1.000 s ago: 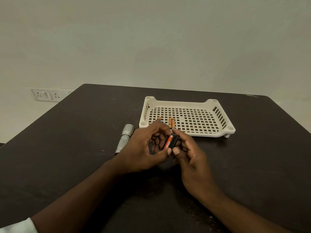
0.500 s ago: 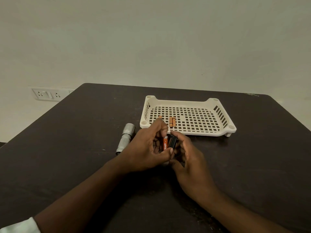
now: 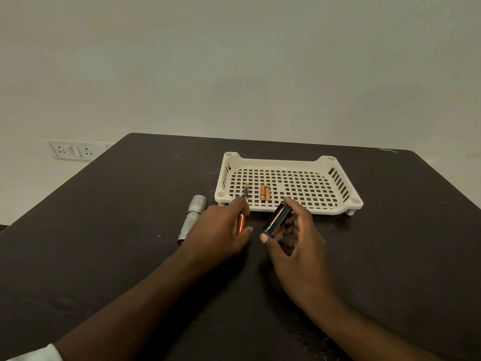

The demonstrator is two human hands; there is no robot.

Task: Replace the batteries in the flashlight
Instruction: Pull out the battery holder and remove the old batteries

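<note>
- Left hand (image 3: 221,230), frame centre-left: fingers pinched on an orange battery (image 3: 241,223), tip pointing up toward the tray.
- Right hand (image 3: 294,238), just right of it: thumb and fingers clamped on the black battery holder (image 3: 277,218), open slot facing the camera. Hands near, not touching.
- Flashlight body (image 3: 192,218) lies on the table (image 3: 104,230) left of the left hand, partly hidden by it.
- White tray (image 3: 338,204), upper centre: two orange batteries (image 3: 265,192) side by side, one more cell (image 3: 246,190) left of them.
- Can't tell whether the held cell is old or new.
- To do it well: if loading, match polarity marks, seat spring end first, press flat; keep used and fresh cells separate.
</note>
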